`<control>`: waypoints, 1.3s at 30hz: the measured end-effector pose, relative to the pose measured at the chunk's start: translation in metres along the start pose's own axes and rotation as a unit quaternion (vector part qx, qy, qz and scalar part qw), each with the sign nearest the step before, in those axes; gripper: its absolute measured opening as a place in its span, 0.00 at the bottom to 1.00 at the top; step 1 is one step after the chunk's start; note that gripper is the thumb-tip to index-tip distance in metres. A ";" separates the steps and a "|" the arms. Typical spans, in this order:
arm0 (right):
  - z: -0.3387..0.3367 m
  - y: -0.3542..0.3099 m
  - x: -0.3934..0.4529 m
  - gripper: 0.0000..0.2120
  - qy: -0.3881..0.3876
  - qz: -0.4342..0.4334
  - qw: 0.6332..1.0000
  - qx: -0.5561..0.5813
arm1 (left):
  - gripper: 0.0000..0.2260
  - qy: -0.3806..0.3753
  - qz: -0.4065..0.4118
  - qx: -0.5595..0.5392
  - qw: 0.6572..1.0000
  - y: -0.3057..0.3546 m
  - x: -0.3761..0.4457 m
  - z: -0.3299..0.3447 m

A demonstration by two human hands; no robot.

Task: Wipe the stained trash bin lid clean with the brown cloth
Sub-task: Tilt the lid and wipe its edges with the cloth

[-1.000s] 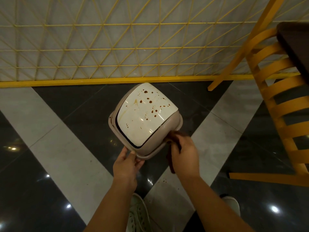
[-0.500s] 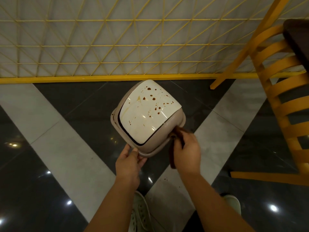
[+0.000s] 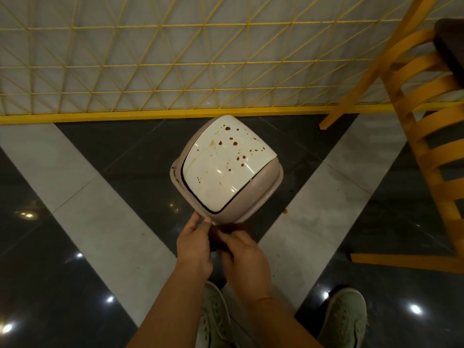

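Observation:
The trash bin lid (image 3: 226, 169) is white with a beige rim and held up over the floor, tilted. Brown stain spots dot its upper right part. My left hand (image 3: 194, 244) grips the lid's near rim with thumb on top. My right hand (image 3: 244, 259) is just beside it, below the near rim, and holds the brown cloth (image 3: 221, 233), of which only a dark bunch shows between the two hands. The cloth is apart from the stained white panel.
A yellow wire-grid fence (image 3: 175, 71) with a yellow base bar runs across the back. A yellow slatted chair (image 3: 426, 136) stands at the right. The floor is glossy dark and pale tile; my two green shoes (image 3: 344, 317) are at the bottom.
My right hand has moved left with the cloth, from the lid's right near corner to close beside my left hand. The lid has swung slightly, and its right rim is now uncovered.

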State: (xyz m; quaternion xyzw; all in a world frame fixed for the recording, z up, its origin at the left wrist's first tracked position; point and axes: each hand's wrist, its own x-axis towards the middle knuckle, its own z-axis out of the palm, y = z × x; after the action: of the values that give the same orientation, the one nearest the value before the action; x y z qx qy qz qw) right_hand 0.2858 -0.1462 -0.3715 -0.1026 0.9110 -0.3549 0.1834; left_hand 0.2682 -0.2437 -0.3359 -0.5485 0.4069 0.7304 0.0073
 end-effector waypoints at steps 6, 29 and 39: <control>0.000 0.000 -0.006 0.16 0.045 -0.011 0.999 0.004 | 0.17 -0.017 0.009 0.010 1.000 0.000 0.006 -0.006; -0.023 0.023 0.002 0.17 0.132 -0.066 0.986 -0.076 | 0.14 -0.010 0.013 0.011 1.000 -0.005 0.004 -0.001; -0.051 0.035 0.013 0.19 0.114 -0.124 0.960 -0.223 | 0.15 -0.013 0.007 0.007 1.000 -0.004 0.004 0.001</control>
State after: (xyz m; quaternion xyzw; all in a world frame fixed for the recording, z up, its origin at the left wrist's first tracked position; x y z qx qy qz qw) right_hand 0.2508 -0.0940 -0.3635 -0.2122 0.9620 -0.1718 0.0051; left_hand 0.2679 -0.2426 -0.3410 -0.5357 0.4153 0.7351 0.0114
